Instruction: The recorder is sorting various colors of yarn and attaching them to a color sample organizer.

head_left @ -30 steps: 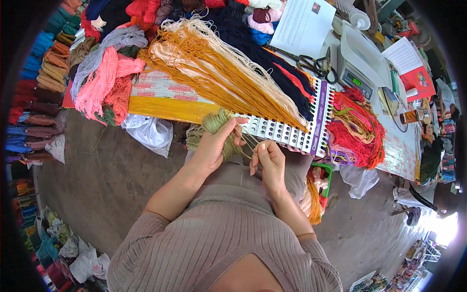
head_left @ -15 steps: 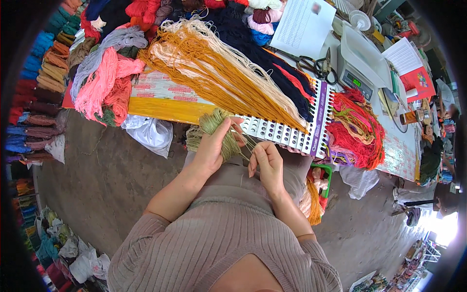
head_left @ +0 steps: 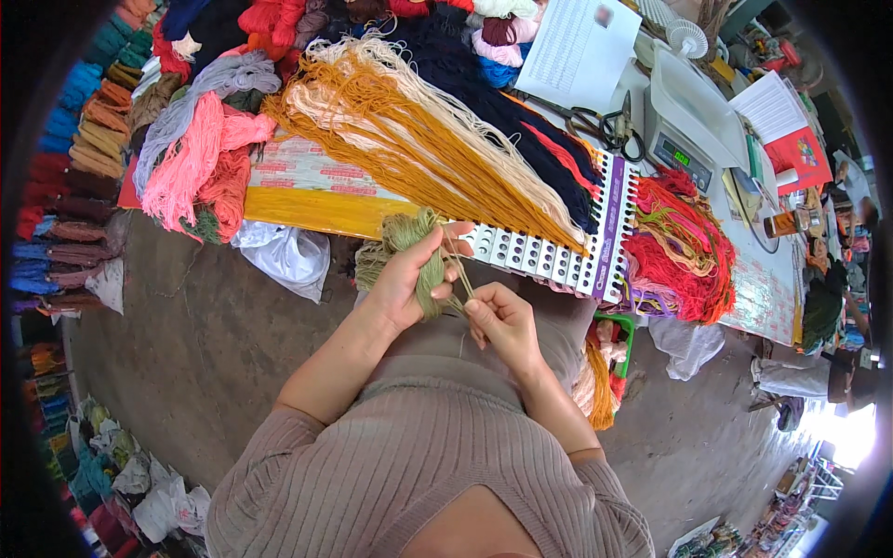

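In my left hand (head_left: 406, 279) is a bundle of olive-green yarn (head_left: 409, 234), its fingers wrapped round the strands. My right hand (head_left: 502, 321), just to the right and slightly nearer, pinches a few thin strands drawn from that bundle. Both hands are over my lap, close to the table's front edge. Just beyond them lies a white strip with several rows of round holes (head_left: 521, 251). Mustard-coloured yarn (head_left: 446, 186) fans across the table toward a white and purple punched card (head_left: 609, 228), where its strands gather.
A heap of red and orange yarn (head_left: 684, 256) lies right of the card. Scissors (head_left: 623, 127), a digital scale (head_left: 684, 153) and a printed sheet (head_left: 579, 51) are farther back. Pink skeins (head_left: 200, 153) hang at the table's left. A green basket (head_left: 625, 346) stands below the table.
My right hand has shifted slightly left and down, nearer the bundle, still pinching strands. The olive-green bundle has turned a little in my left hand.
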Demonstrator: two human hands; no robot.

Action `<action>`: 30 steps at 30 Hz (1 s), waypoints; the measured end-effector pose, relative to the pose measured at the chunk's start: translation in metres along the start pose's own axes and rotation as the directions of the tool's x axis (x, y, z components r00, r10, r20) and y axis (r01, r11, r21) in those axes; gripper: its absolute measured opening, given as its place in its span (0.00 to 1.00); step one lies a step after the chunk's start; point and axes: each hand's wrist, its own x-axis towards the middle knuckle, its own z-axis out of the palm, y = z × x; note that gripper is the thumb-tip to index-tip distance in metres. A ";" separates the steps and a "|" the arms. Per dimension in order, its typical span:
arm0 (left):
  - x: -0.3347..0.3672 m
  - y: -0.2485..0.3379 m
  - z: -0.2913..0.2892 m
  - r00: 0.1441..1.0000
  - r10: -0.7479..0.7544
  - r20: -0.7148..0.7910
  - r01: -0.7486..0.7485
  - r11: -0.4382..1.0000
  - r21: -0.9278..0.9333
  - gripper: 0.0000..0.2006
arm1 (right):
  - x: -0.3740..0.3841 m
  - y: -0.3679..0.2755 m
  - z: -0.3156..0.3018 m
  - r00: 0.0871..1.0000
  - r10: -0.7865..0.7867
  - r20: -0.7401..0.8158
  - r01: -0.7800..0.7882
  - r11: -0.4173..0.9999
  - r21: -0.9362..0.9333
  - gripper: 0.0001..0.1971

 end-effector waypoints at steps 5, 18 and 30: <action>-0.019 0.032 -0.033 0.985 -0.170 0.041 0.140 0.908 0.395 0.15 | -0.007 -0.023 -0.041 0.816 -0.561 -0.143 0.408 0.732 -0.546 0.00; -0.089 0.131 -0.101 0.738 0.666 0.109 -0.637 0.741 -0.211 0.23 | -0.131 -0.120 -0.183 0.025 -0.644 -0.765 0.561 0.642 -0.523 0.06; 0.010 0.028 -0.039 0.984 -0.059 -0.167 0.130 0.882 0.452 0.22 | 0.089 0.002 -0.017 0.981 -0.170 -0.092 0.092 0.829 -0.552 0.06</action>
